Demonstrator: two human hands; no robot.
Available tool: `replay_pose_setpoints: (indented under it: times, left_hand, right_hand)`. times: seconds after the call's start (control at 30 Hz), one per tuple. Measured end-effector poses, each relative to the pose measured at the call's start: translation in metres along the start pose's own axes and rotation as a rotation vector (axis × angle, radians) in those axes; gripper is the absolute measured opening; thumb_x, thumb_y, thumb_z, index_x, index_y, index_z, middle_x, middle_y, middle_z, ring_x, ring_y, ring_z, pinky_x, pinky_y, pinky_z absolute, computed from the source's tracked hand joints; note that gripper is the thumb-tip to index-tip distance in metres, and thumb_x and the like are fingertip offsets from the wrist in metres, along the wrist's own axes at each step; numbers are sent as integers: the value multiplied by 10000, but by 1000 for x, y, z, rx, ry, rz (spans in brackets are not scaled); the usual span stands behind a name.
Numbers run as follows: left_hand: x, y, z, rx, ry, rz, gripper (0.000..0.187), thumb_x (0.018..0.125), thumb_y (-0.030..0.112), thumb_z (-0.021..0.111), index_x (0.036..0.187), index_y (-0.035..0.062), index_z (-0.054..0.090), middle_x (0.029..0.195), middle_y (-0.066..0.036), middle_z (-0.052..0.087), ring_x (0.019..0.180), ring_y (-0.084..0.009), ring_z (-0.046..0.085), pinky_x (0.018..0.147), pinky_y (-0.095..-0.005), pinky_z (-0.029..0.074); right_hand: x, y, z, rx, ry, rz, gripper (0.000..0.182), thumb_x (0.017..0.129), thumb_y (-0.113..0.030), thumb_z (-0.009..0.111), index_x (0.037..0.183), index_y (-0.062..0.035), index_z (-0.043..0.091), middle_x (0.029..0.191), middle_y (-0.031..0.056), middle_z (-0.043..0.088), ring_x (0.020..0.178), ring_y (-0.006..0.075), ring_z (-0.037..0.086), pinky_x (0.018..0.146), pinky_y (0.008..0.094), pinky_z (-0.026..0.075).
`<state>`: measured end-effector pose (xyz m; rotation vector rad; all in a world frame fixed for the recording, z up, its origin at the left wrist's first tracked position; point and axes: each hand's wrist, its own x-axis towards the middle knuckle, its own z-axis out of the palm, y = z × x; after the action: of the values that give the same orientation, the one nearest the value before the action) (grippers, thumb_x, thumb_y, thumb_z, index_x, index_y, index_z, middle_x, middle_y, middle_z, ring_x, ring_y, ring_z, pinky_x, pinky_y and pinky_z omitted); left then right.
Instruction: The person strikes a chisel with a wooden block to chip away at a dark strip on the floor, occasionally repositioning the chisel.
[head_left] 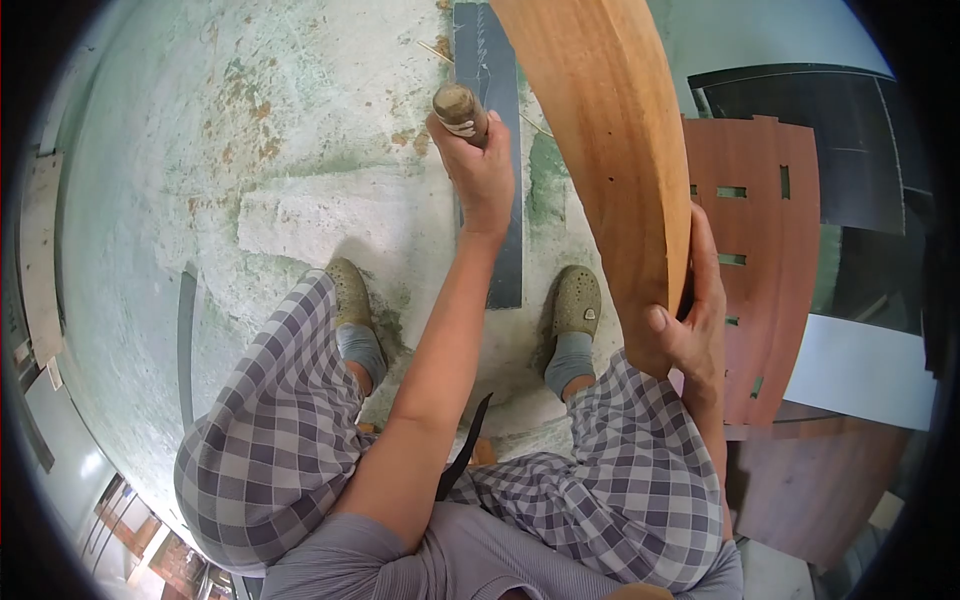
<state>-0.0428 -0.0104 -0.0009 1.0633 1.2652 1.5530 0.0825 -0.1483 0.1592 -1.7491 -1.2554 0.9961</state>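
My left hand (472,180) is closed around a short, worn wooden tool handle (458,102) whose top end points up at me. The rest of that tool is hidden below my fist. Beneath it, a long dark grey board (504,260) lies on the floor between my feet. On the other side, my right hand (698,320) grips the near end of a thick, curved wooden piece (610,150), thumb on one side and fingers along the edge. The piece slants up past the top of the view and shows two small dark holes. Its near end is close to my right knee.
At the right, a reddish-brown slotted panel (755,280) lies beside black panels (800,130), a white sheet (858,372) and a brown board (815,480). My shoes (576,300) rest on the stained concrete floor (320,210). A thin grey strip (187,345) lies left.
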Motion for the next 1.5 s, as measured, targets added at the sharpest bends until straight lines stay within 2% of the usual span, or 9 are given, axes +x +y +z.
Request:
replay_pose_setpoints:
  times: [0.53, 0.63, 0.73, 0.8, 0.9, 1.23, 1.33, 1.43, 1.5]
  left_hand:
    - [-11, -3, 2, 95, -22, 52, 312, 780, 36, 563, 1035, 11, 385, 927, -136, 479, 841, -249, 506, 777, -361, 408]
    - [-15, 7, 0, 202, -23, 166, 312, 780, 41, 567, 1036, 12, 392, 937, -139, 482, 855, -249, 506, 791, -361, 401]
    - [-16, 9, -4, 123, -37, 93, 312, 781, 71, 584, 1028, 11, 403, 954, -132, 482, 878, -242, 501, 796, -357, 393]
    - [-14, 1, -9, 125, -226, -3, 539, 835, 225, 552, 1247, 10, 281, 1177, -150, 358, 1126, -278, 359, 962, -378, 280]
    - [-15, 1, -1, 135, -74, 103, 328, 780, 98, 610, 1022, 14, 406, 936, -122, 483, 874, -230, 491, 783, -342, 395]
    - [-17, -7, -3, 12, -111, -28, 363, 765, 72, 623, 1049, 7, 407, 911, -108, 485, 843, -226, 491, 781, -339, 401]
    - [-32, -43, -9, 16, -108, 117, 373, 781, 102, 611, 1073, 0, 403, 931, -117, 492, 868, -233, 498, 791, -353, 406]
    - [-40, -61, -15, 213, -92, 297, 348, 816, 129, 570, 1098, 5, 410, 981, -116, 506, 896, -208, 511, 784, -341, 422]
    - [-46, -71, -23, -146, -244, -116, 345, 868, 205, 524, 1131, 12, 409, 1032, -100, 507, 931, -186, 509, 781, -324, 428]
  right_hand:
    - [26, -13, 13, 58, 35, -124, 869, 635, -418, 675, 1334, -44, 318, 1206, 193, 501, 1102, 287, 506, 915, 362, 392]
    - [32, -10, 16, -170, -211, 318, 878, 629, -412, 661, 1334, -15, 323, 1251, 184, 465, 1171, 257, 443, 968, 339, 337]
    - [20, 4, 13, -203, -135, 119, 812, 664, -363, 643, 1341, -61, 311, 1176, 217, 523, 1078, 310, 532, 907, 364, 403]
    - [15, 1, 7, -148, -103, 54, 828, 655, -372, 645, 1341, -54, 309, 1193, 215, 510, 1095, 306, 520, 912, 362, 398]
    - [15, 0, 11, -46, -52, -26, 854, 641, -394, 645, 1341, -41, 305, 1222, 211, 487, 1120, 299, 499, 920, 362, 391]
    - [7, 8, 7, -86, -127, 75, 820, 656, -371, 633, 1348, -73, 308, 1191, 220, 509, 1097, 311, 516, 916, 356, 390]
    - [8, 10, 7, -78, -77, -102, 810, 656, -349, 638, 1349, -84, 314, 1176, 216, 518, 1089, 307, 522, 911, 345, 393]
    - [17, 8, 18, -153, -232, 198, 772, 656, -285, 649, 1330, -94, 325, 1136, 224, 535, 1038, 334, 547, 882, 362, 415]
    - [13, 8, 23, -182, -246, 193, 764, 656, -279, 648, 1325, -99, 329, 1128, 224, 537, 1026, 341, 550, 875, 370, 419]
